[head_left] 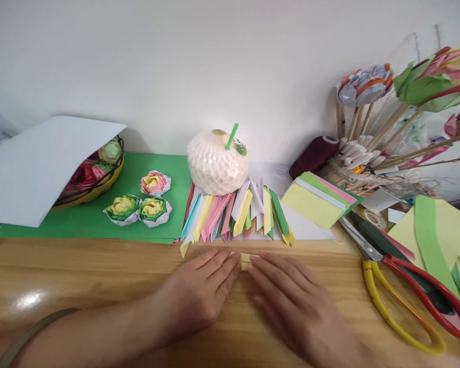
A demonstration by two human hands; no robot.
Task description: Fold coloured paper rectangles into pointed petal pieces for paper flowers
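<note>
The left hand (203, 283) and the right hand (297, 299) meet over a pale yellow paper strip (248, 258) on the table (111, 276), just in front of a heap of folded strips (243, 212). Their fingers lie fairly straight and close together, covering the strip's two ends; whether the thumbs pinch it from beneath is hidden, so the grip cannot be told. Much folding appears done — the heap is thick with narrow, creased pieces in pink, yellow, white, blue and green, and three paper flowers (153, 209) look complete. A stack of rectangular sheets (310, 204) lies flat and seems to be left unfolded. The paper looks crisp and matte; the flowers are round cups of layered petals on a smooth green sheet (61, 225). Behind the heap stands a rounded white fruit (216, 168) in a diamond-patterned net, with a green straw. Steel-bladed scissors (373, 253) with red and yellow looped handles lie to the right, beside the table's glossy, grained wood.
</note>
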